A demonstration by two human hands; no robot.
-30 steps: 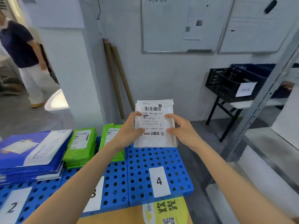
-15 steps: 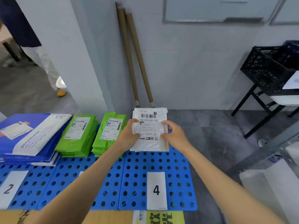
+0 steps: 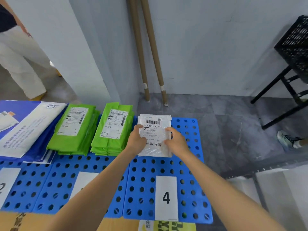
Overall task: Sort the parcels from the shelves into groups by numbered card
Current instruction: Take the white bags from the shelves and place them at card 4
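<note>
Parcel position is what has changed: a second ago the white parcel (image 3: 154,135) was held up in front of the wall, and now it is low over the far edge of the blue perforated board (image 3: 191,180), label up, above the card marked 4 (image 3: 166,197); whether it already rests on the board I cannot tell. The left hand (image 3: 137,140) grips its left edge with the thumb on the label, and the right hand (image 3: 176,143) grips its right edge the same way, as both did before. The view has also dipped, so more of the board shows. Free board lies between the parcel and card 4, and a narrow strip runs to the board's right edge, past which the grey floor is open. Just left of the parcel stand two green parcel stacks (image 3: 75,129) (image 3: 113,129), the nearer one close beside it. One stack of blue-and-white envelopes (image 3: 25,127) fills the far left. Three cards show: 4, a card marked 2 (image 3: 5,185) at the left edge, and one (image 3: 83,179) whose number the left forearm hides. Two cardboard tubes (image 3: 141,47) lean in the wall corner beyond the board, and one black crate (image 3: 295,45) sits far right.
</note>
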